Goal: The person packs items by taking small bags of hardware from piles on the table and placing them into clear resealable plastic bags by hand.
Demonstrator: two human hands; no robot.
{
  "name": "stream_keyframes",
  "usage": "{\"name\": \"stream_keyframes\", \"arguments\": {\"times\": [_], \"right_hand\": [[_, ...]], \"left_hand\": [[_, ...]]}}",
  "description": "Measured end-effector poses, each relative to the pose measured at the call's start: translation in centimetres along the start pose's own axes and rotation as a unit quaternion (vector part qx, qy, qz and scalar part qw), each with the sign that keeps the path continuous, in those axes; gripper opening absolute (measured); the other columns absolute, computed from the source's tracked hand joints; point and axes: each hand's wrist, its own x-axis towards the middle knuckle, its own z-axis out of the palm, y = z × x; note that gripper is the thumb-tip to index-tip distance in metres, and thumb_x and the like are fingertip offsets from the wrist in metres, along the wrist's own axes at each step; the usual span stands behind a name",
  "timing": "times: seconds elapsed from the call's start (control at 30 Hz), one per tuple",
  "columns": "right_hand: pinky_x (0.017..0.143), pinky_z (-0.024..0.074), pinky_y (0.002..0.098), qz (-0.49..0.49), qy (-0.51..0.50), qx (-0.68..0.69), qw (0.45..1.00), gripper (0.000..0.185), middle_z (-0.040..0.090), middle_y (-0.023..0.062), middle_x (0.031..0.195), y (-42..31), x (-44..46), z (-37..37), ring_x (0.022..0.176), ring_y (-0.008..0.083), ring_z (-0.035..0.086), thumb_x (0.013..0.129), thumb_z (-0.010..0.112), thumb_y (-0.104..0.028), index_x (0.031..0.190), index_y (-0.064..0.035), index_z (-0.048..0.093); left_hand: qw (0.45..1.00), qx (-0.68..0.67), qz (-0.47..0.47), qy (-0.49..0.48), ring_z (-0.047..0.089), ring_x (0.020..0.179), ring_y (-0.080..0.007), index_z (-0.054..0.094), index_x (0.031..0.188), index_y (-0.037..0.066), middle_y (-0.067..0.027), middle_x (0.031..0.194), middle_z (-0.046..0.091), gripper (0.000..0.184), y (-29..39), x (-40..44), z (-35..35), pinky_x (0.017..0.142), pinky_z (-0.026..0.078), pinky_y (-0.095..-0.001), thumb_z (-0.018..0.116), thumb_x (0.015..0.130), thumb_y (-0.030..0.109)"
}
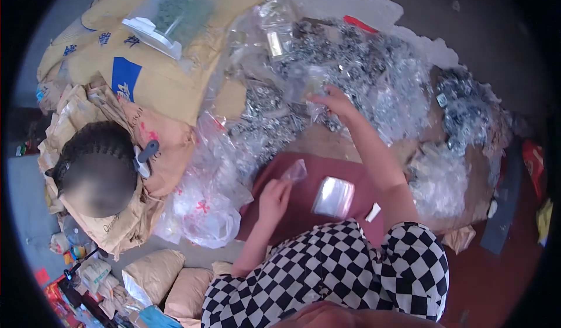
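My left hand [274, 197] is closed on the edge of a small clear plastic bag [296, 171], above a dark red surface [266, 223]. Farther out, my right hand [335, 101] grips a clear packet [314, 85] with something yellowish inside, over the pile of small clear packets [362, 59]. A stack of flat clear bags [333, 197] lies on the red surface between my arms. Beside it is a small white piece [373, 212]. What the packets hold is too small to tell.
At the left, another person's head [96, 158] is beside brown paper sacks [158, 147]. A clear bin with a white rim [153, 37] stands at the upper left. White plastic bags [204, 199] lie left of my left hand. More packets [467, 109] are at the right.
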Motion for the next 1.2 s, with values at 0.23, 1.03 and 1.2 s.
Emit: {"name": "stream_keyframes", "arguments": {"times": [0.23,1.03,1.2], "right_hand": [[0.052,0.0444,0.0242,0.1,-0.076,0.416,0.901,0.065,0.068,0.0114,0.114,1.5,-15.6,1.7,0.083,0.0131,0.067,0.081,0.082,-0.034,0.129,-0.0005,0.055],[0.093,0.0488,0.0324,-0.088,-0.031,0.393,0.915,0.048,0.065,0.0005,0.121,5.7,-40.3,-1.4,0.103,0.0145,0.061,0.08,0.076,-0.011,0.127,-0.0078,0.064],[0.091,0.0498,0.0305,-0.182,-0.089,0.089,0.975,0.043,0.072,0.0043,0.104,6.0,-41.8,-0.4,0.098,0.0144,0.066,0.085,0.074,-0.014,0.126,-0.0058,0.064]], "left_hand": [[0.999,0.007,0.035,-0.024,0.064,0.098,-0.0343,0.072,0.103,0.007,-0.0148,0.105,0.064,0.016,2.4,-0.1,-0.4,0.085,0.053,-0.0407,0.067,0.088,0.004],[0.972,-0.203,0.068,-0.093,0.062,0.09,-0.0179,0.07,0.099,0.002,-0.0069,0.095,0.063,0.012,14.1,-7.1,2.5,0.08,0.047,-0.0289,0.061,0.092,0.0],[0.968,-0.226,0.05,-0.093,0.061,0.104,-0.0212,0.07,0.102,0.003,-0.0098,0.105,0.063,0.015,14.7,-7.9,5.0,0.087,0.048,-0.0316,0.06,0.092,-0.001]]}}
